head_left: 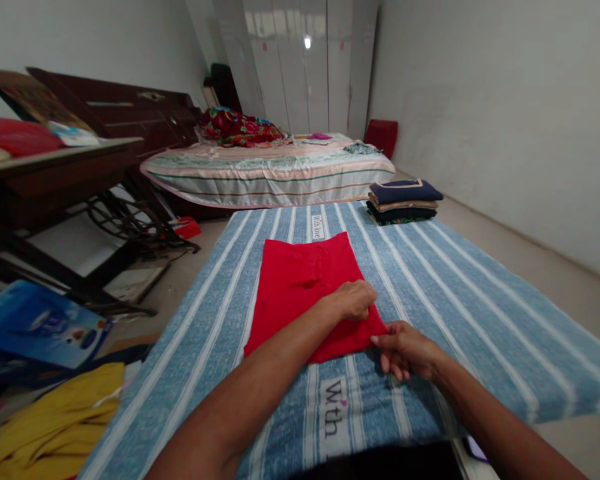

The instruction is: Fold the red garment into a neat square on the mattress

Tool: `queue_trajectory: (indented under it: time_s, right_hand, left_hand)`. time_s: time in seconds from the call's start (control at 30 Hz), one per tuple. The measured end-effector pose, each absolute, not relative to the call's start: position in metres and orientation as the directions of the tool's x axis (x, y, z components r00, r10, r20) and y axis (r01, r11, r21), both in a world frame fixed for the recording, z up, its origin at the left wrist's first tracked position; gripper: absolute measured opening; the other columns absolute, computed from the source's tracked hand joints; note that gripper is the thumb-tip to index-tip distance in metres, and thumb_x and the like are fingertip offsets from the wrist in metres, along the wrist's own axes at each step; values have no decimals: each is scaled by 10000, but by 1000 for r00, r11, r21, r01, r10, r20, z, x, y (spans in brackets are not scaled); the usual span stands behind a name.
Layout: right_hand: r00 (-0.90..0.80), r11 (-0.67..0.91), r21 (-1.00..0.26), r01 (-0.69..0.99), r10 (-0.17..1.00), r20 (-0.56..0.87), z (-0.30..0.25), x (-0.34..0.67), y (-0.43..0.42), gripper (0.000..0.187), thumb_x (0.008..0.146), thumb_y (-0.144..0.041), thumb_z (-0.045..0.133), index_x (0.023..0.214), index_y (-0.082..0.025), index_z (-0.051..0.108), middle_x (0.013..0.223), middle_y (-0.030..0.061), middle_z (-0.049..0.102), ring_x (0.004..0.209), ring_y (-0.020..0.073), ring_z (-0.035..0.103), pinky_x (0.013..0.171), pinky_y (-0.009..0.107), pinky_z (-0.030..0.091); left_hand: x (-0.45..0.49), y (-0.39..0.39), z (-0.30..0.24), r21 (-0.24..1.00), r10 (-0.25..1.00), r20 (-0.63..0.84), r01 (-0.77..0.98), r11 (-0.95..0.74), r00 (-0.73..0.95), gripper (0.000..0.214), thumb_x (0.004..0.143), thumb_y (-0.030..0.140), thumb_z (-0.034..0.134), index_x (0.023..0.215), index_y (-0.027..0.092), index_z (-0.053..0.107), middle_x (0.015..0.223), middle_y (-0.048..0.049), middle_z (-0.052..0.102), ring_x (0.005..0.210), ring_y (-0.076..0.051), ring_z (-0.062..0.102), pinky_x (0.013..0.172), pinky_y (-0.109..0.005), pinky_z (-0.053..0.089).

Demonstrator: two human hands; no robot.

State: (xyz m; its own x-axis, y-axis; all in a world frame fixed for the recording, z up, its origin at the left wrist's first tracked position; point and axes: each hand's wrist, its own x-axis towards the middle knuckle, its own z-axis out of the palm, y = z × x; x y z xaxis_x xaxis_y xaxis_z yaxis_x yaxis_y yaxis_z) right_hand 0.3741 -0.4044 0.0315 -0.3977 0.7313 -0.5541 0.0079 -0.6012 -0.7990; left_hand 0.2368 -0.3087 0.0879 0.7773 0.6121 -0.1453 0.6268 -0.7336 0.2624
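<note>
Cloth (293, 283) x1, red, pinched in R hand (406, 347); touched just beyond by L hand (354, 300), can't tell if clamped; folded stack (405, 201) x1 farther off.

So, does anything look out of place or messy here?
Mildly: the yellow cloth lies in a loose heap at the lower left, unlike the neat folded stack on the striped cover. The red cloth also has creases near its middle. I see no spill.
</note>
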Motion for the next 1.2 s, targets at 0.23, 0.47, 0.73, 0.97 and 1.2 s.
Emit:
queue_trajectory:
  time_s: [0.23,0.47,0.73,0.97,1.2]
  right_hand:
    - [-317,-623,-781,42,733,-602,35,369,-408,138,816,-292,499,823,-156,477,460,30,614,297,124,515,242,155,301]
    - [-313,-622,-783,-11,746,-588,27,373,-406,167,822,-310,510,808,-146,484,503,49,635,315,124,532,258,159,323]
    - [-351,-597,-801,-43,760,-547,31,373,-404,223,811,-313,530,960,-157,476,484,14,624,311,125,523,258,151,313]
    - [-314,-640,-767,46,720,-620,38,370,-408,162,870,-301,431,793,-163,463,466,39,615,298,129,520,247,159,309]
    - [-335,-657,-754,4,710,-620,31,373,-406,201,894,-279,376,791,-142,481,487,54,624,307,133,532,250,166,329]
  left_hand:
    - [236,-305,89,87,563,-176,583,-808,807,232,730,78,483,879,126,654,883,-117,665,826,-246,608,700,-343,497]
    - [233,-304,85,67,556,-119,565,-822,823,291,724,88,439,919,118,654,902,-130,665,857,-253,595,692,-328,494]
    - [232,-301,79,64,585,-64,588,-806,808,255,708,99,461,899,112,629,867,-135,667,821,-256,609,675,-319,490]
    - [234,-300,74,62,609,-95,615,-786,788,273,740,118,443,953,122,613,896,-135,658,844,-257,612,685,-327,491]
    - [238,-308,67,57,624,-106,631,-773,774,298,762,97,411,990,114,601,934,-137,650,865,-255,603,682,-325,492]
